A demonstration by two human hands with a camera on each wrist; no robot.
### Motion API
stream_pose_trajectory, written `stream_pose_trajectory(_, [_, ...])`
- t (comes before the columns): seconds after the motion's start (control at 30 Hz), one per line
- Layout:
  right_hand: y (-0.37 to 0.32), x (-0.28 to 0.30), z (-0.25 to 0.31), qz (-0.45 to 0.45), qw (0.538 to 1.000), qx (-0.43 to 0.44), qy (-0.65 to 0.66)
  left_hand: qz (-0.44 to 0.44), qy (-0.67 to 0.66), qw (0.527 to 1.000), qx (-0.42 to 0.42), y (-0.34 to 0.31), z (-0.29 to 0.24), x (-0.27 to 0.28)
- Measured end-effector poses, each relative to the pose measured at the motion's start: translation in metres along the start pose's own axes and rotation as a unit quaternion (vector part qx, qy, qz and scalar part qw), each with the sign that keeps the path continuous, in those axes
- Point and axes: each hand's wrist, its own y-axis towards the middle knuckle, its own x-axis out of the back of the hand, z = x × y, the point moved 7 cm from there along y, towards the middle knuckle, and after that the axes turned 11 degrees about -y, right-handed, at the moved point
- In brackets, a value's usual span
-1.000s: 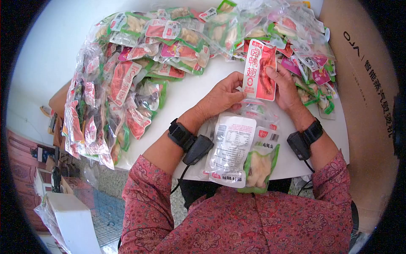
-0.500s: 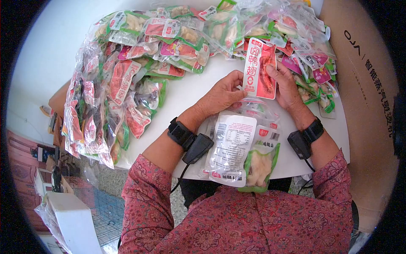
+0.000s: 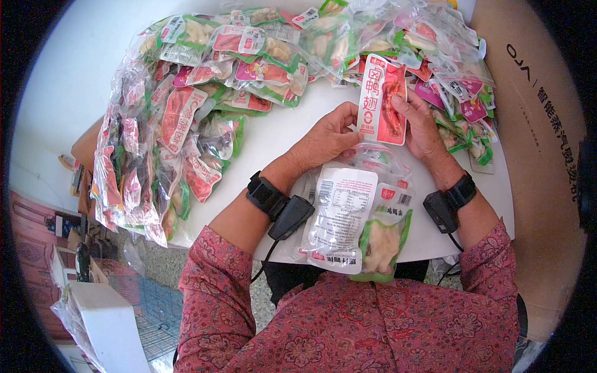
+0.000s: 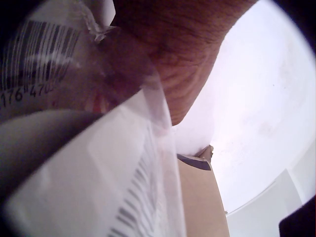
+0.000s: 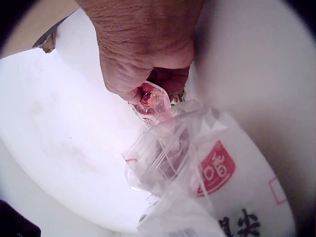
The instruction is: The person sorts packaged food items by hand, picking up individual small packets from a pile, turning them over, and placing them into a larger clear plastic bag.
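Observation:
My right hand (image 3: 420, 127) grips a red and white snack packet (image 3: 381, 99) by its right edge, thumb on the front. The packet stands upright with its printed front, showing a dark red piece of meat, toward the head camera. At its lower left, my left hand (image 3: 333, 140) has curled fingers and pinches the top of a clear plastic bag (image 3: 395, 163). In that bag, near my body, lie a white packet (image 3: 342, 217) with back-label print and a green-edged packet (image 3: 382, 245) of pale meat. The right wrist view shows the bag (image 5: 163, 153) just below the held packet.
Large clear bags full of snack packets (image 3: 180, 118) are heaped along the left and back of the white table (image 3: 249, 168). More packets (image 3: 448, 81) lie at the back right. A tall cardboard box (image 3: 528, 168) borders the right side.
The red and white packet has risen very slightly in the right hand. Both hands otherwise keep nearly the same place and hold.

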Motion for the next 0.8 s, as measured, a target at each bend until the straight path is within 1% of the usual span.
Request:
stream_pose_trajectory(0.13, [-0.0006, -0.0005, 0.0001, 0.002, 1.000, 0.001, 0.000, -0.003, 0.008, 1.000, 0.006, -0.0020, -0.0041, -0.0024])
stream_pose_trajectory(0.2, [0.0000, 0.0031, -0.0027, -0.007, 1.000, -0.005, -0.007, -0.019, 0.011, 1.000, 0.018, -0.0035, -0.0057, -0.0031])
stream_pose_trajectory(0.33, [-0.0005, 0.0016, -0.0005, -0.007, 1.000, 0.003, -0.012, -0.012, -0.004, 1.000, 0.014, -0.0041, -0.0063, -0.0041])
stream_pose_trajectory(0.5, [-0.0009, 0.0006, -0.0004, -0.008, 1.000, -0.005, -0.013, -0.014, -0.020, 0.999, 0.044, -0.0039, -0.0010, -0.0018])
stream_pose_trajectory(0.6, [-0.0009, 0.0002, -0.0004, 0.002, 1.000, -0.003, -0.016, -0.027, -0.004, 0.999, 0.025, -0.0045, -0.0037, -0.0026])
stream_pose_trajectory(0.73, [-0.0003, 0.0023, -0.0030, 0.001, 1.000, -0.005, -0.020, -0.026, -0.011, 0.999, 0.022, -0.0039, -0.0017, -0.0014])
stream_pose_trajectory(0.8, [0.0008, 0.0027, -0.0047, 0.013, 1.000, -0.006, -0.025, -0.032, 0.011, 0.999, 0.030, -0.0027, -0.0001, 0.0002])
